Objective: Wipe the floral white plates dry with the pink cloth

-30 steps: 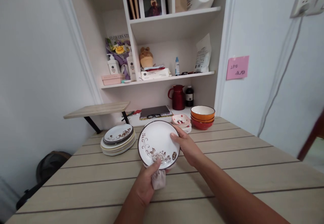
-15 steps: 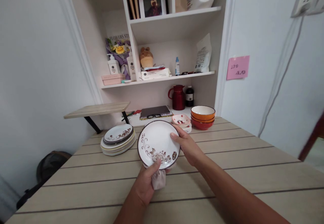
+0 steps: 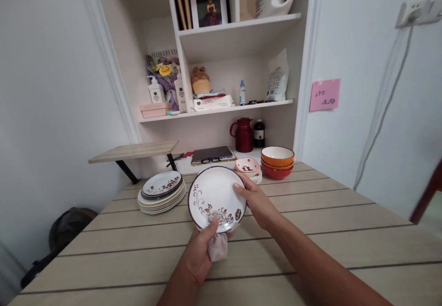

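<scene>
The round plate (image 3: 217, 195), lacking a long axis, is tilted over the tabletop (image 3: 138, 260), left hand (image 3: 198, 253) gripping its near rim with a cloth (image 3: 218, 248), right hand (image 3: 257, 201) gripping its right rim, and the plate stack (image 3: 161, 191) lies leftward, nearer the left hand.

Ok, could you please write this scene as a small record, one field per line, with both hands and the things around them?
Left hand: grips the lower edge of the plate, thumb on its flower pattern
Right hand: holds the plate's right edge
Plate: white, dark rim, face tilted toward the camera
Cloth: bunched below the plate, beside the left hand
Table, left: stack of plates
Table, right: orange and red bowls, stacked, beside small dishes
Behind: red jug, dark bottle
Right wall: pink note
</scene>
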The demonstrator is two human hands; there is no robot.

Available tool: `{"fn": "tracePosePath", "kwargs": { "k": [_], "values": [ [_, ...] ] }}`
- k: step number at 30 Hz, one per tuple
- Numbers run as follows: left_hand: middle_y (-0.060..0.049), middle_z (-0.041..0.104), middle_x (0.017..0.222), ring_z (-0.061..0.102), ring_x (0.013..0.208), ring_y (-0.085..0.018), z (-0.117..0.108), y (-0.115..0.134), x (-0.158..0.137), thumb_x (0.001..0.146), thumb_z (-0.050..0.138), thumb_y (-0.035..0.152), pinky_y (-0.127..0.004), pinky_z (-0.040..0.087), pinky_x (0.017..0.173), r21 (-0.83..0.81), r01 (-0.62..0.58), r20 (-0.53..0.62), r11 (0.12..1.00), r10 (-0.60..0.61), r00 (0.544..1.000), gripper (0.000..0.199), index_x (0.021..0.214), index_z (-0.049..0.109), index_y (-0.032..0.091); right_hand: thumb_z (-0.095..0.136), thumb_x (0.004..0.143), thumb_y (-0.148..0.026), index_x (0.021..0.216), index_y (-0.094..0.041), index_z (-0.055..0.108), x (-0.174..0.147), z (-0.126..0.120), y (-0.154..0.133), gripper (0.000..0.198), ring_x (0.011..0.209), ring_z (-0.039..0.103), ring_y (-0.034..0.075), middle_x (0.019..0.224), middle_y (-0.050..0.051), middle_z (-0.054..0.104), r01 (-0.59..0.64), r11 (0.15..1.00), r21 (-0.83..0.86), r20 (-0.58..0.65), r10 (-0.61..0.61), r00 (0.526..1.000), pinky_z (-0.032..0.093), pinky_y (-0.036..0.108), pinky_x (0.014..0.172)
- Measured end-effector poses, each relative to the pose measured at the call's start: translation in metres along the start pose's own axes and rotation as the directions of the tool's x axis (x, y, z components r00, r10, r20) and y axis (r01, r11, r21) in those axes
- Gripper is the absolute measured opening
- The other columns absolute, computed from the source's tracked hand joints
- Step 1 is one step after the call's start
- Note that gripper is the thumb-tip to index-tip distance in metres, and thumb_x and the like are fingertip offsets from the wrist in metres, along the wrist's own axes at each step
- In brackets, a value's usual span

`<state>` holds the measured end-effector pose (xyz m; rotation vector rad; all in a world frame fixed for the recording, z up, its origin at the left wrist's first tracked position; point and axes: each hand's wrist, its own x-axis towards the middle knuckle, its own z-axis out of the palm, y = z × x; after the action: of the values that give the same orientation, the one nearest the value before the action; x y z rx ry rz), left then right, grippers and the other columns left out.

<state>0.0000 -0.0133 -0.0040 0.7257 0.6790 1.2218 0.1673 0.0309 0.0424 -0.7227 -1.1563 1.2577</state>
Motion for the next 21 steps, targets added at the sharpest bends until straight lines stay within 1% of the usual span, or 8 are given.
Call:
{"fn": "tracePosePath", "kwargs": {
  "k": [5,11,16,18,21],
  "values": [
    [-0.013,0.067,0.121,0.069,0.095,-0.026,0.002,0.000,-0.001,0.075,0.075,0.026,-0.039,0.058,0.079,0.005,-0.002,-0.014,1.000,0.002,1.000,0.059,0.129,0.055,0.022,0.071,0.074,-0.039,0.123,-0.030,0.060,0.000,0.001,0.000,0.051,0.093,0.064,0.020,0.109,0.000,0.071,-0.034,0.999,0.029,-0.025,0.035,0.999,0.050,0.030,0.077],
    [-0.013,0.067,0.122,0.068,0.100,-0.028,0.001,0.000,0.001,0.075,0.075,0.027,-0.039,0.058,0.080,-0.023,0.012,0.002,1.000,-0.012,1.000,0.056,0.128,0.056,0.021,0.072,0.072,-0.040,0.120,-0.028,0.062,-0.002,0.004,-0.004,0.050,0.088,0.065,0.019,0.106,0.000,0.073,-0.054,0.997,0.049,-0.032,0.055,0.998,0.049,0.027,0.073],
    [-0.014,0.067,0.120,0.069,0.093,-0.026,-0.002,-0.001,0.003,0.075,0.075,0.029,-0.038,0.058,0.076,-0.017,0.027,-0.017,0.999,-0.027,0.999,0.055,0.126,0.058,0.019,0.072,0.071,-0.040,0.128,-0.028,0.055,-0.005,0.009,0.006,0.060,0.086,0.068,0.021,0.107,0.002,0.073,-0.142,0.981,0.130,-0.060,0.151,0.987,0.051,0.028,0.068],
    [-0.015,0.069,0.116,0.070,0.088,-0.025,-0.002,-0.001,0.003,0.075,0.075,0.031,-0.035,0.059,0.072,0.003,0.024,-0.017,1.000,-0.024,1.000,0.056,0.126,0.058,0.017,0.074,0.069,-0.036,0.129,-0.026,0.054,-0.003,0.010,0.013,0.064,0.086,0.069,0.022,0.106,0.004,0.074,-0.163,0.970,0.181,-0.085,0.181,0.980,0.053,0.031,0.070],
    [-0.015,0.071,0.112,0.070,0.081,-0.023,-0.003,-0.003,0.003,0.073,0.077,0.033,-0.032,0.058,0.066,0.029,0.026,-0.010,0.999,-0.025,1.000,0.056,0.124,0.060,0.016,0.074,0.067,-0.029,0.127,-0.020,0.055,0.001,0.006,0.022,0.064,0.081,0.070,0.023,0.098,0.007,0.076,-0.153,0.962,0.226,-0.178,0.195,0.965,0.055,0.034,0.074]
  ]
}}
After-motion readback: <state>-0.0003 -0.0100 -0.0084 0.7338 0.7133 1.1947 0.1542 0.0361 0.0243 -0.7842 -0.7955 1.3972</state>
